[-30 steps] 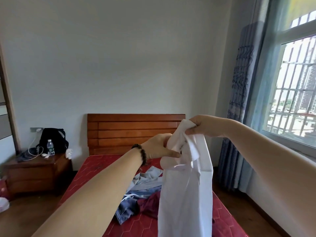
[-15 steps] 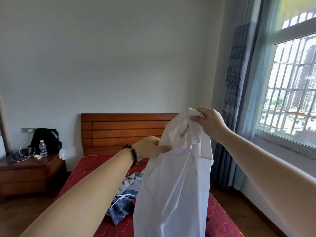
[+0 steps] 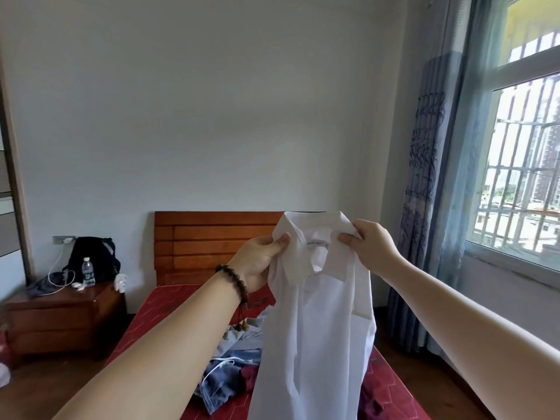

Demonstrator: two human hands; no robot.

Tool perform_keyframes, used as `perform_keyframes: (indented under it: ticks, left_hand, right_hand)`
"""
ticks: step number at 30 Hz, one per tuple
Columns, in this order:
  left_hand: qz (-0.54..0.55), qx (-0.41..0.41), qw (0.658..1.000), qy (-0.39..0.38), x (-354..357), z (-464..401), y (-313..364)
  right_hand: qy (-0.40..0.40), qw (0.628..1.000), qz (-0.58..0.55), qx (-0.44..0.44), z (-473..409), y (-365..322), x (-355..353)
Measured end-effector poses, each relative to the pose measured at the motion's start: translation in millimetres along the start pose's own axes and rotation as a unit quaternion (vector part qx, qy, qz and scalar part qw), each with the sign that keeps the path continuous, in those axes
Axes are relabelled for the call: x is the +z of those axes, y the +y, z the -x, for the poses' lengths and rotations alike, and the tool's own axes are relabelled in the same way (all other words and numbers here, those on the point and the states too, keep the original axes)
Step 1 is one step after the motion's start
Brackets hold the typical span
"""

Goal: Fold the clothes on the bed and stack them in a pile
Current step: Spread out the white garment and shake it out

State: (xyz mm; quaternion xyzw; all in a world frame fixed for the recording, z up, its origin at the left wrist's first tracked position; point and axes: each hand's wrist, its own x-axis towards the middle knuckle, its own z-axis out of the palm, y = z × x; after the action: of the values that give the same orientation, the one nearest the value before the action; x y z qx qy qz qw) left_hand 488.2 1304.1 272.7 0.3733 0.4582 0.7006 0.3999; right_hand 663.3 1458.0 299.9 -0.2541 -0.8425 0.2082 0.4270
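Item: white collared shirt [image 3: 315,322]. We have it lifted in the air above the bed [image 3: 169,301], held up by the collar, body hanging straight down in front of us, lower hem out of view past the bottom edge. A label strip shows inside the neckband.

Grip, left hand [image 3: 260,262]: thumb and curled fingers pinch the left end of the collar. Grip, right hand [image 3: 368,247]: thumb and fingers pinch the right end of the collar. Both hands are clamped on cloth and apart from one another, the neck opening stretched between them.

Item: remaining clothes [image 3: 233,371]. A loose heap on the red bedcover, below and behind the shirt: a pale grey-blue garment, a denim piece with a white drawstring, something dark maroon. All unfolded, as far as we can see. No finished pile is in view.

Step in hand, by our judgement: presenting and orienting the first garment, before any fold is made; the task looks near its start.

Next move calls for: a flat patch of bedcover, which the heap partly occupies; lowering the shirt face down and smooth, sleeves spread, so that we can fold them inward. Thin cloth will likely crease or slide if dropped carelessly.
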Motion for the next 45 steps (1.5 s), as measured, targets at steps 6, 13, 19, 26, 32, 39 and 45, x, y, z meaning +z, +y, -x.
perform_keyframes:
  ticks: [6,13,19,26,32,39,45]
  left_hand:
    - [-0.205,0.096,0.974,-0.02,-13,5,6]
    - [-0.263,0.043,0.957,-0.111,-44,13,28]
    - [-0.328,0.133,0.935,0.013,-44,15,44]
    - [-0.323,0.134,0.937,-0.008,-38,21,59]
    - [-0.412,0.104,0.904,-0.047,-46,38,73]
    - [-0.47,0.215,0.846,0.128,-48,38,66]
    - [-0.453,0.236,0.846,0.152,-46,53,69]
  right_hand:
    - [-0.006,0.994,-0.098,0.043,2,2,-4]
    - [-0.027,0.994,-0.101,0.025,-4,-1,-25]
    - [-0.061,0.997,-0.033,-0.023,-7,-8,-35]
    - [-0.094,0.994,0.023,-0.047,-4,-12,-33]
    - [-0.173,0.971,-0.161,0.025,1,-6,-32]
    - [-0.089,0.978,-0.182,0.047,5,-16,-18]
    - [-0.103,0.993,-0.002,-0.061,13,-21,-13]
